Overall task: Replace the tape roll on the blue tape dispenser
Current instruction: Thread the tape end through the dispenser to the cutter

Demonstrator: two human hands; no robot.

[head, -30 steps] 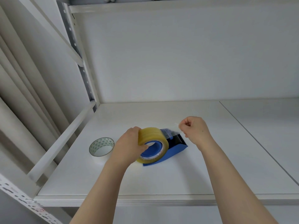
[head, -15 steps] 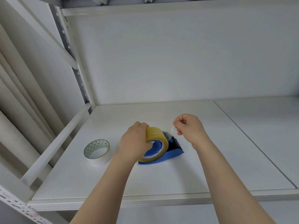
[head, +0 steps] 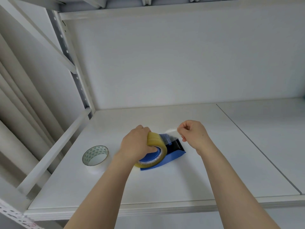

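We find the left hand (head: 135,146) clamped on the yellow tape roll (head: 156,142); the right hand (head: 194,134) pinches its thin, sticky, flimsy free end (head: 171,130). We advise gripping edges only.

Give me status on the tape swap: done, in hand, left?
Done: the yellowish roll sits on the blue dispenser; the other roll lies aside on the shelf. In hand: left hand steadies the roll, right hand pinches the free tape end. Left: lay it over the serrated blade.
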